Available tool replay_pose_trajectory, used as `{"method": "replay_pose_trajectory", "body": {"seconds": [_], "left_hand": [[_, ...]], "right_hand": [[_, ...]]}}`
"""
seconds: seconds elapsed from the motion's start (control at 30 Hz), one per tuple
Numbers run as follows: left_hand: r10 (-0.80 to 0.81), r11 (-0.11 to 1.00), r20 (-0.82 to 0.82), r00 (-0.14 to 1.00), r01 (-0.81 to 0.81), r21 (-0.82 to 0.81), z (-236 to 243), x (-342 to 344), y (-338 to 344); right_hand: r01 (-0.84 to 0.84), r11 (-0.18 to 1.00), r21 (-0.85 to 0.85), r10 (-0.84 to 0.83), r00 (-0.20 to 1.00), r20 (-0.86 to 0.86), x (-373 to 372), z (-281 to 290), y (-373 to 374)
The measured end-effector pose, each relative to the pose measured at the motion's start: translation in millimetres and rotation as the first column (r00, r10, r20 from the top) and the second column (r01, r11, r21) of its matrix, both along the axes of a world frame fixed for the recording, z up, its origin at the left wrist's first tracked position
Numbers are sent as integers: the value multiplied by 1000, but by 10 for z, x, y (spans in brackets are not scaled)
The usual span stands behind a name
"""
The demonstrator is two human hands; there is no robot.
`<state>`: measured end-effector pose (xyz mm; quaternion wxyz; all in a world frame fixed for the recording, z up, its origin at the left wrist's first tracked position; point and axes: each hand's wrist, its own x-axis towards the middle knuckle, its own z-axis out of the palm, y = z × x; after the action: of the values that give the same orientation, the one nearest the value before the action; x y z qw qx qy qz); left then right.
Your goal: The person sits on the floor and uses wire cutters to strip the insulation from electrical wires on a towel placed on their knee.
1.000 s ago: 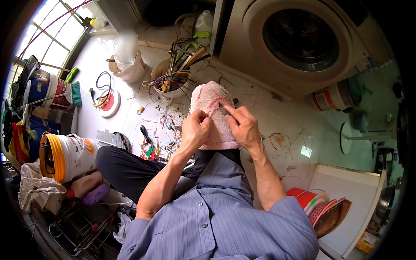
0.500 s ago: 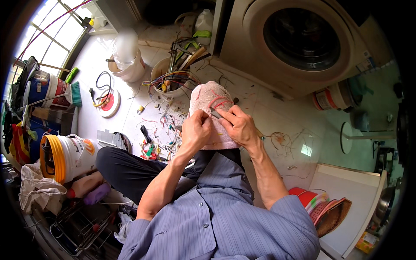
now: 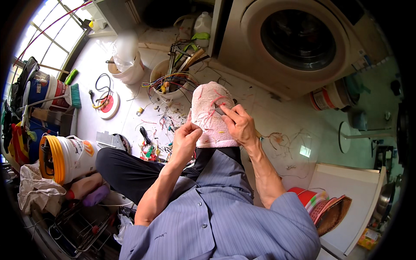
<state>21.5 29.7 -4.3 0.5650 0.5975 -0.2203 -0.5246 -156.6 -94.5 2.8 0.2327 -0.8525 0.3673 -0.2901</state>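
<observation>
A pink towel (image 3: pixel 201 97) is draped over my raised knee, with thin red wire pieces (image 3: pixel 209 117) lying on it. My right hand (image 3: pixel 240 123) grips a small grey blade (image 3: pixel 219 109), its index finger stretched along it, down against the towel among the red bits. Most of the tool is covered by the fingers. At the towel's left edge, my left hand (image 3: pixel 186 138) is closed with the thumb over the fingers. Whatever it pinches is too small or hidden to make out.
Wire scraps (image 3: pixel 167 115) litter the floor ahead. Beyond them stands a bucket (image 3: pixel 158 71) of tools and wires, beside a white bucket (image 3: pixel 132 71) with a plastic bag. A washing machine (image 3: pixel 242 47) stands far right, a cable reel (image 3: pixel 110 108) left, and a yellow-rimmed bucket (image 3: pixel 80 160) near left.
My left hand has drawn back toward me and left, away from the blade. My right hand has shifted slightly, and the red pieces on the towel lie differently.
</observation>
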Motion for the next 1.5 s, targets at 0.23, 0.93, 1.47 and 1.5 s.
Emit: {"method": "replay_pose_trajectory", "body": {"seconds": [0.23, 0.93, 1.47, 1.5], "left_hand": [[-18, 994, -439, 898, 64, 89, 136, 94, -187], [8, 972, 922, 387, 214, -98, -36, -12, -273], [-120, 984, 94, 988, 106, 146, 12, 16, -426], [-113, 982, 30, 993, 107, 153, 36, 30, -430]], "right_hand": [[-53, 995, 83, 44, 993, 111, -30, 10, 1], [-165, 986, 37, 164, 985, 47, 19, 65, -44], [-142, 986, 85, 140, 990, 36, 29, 85, -73], [-158, 983, 90, 156, 987, 28, 31, 85, -84]]}}
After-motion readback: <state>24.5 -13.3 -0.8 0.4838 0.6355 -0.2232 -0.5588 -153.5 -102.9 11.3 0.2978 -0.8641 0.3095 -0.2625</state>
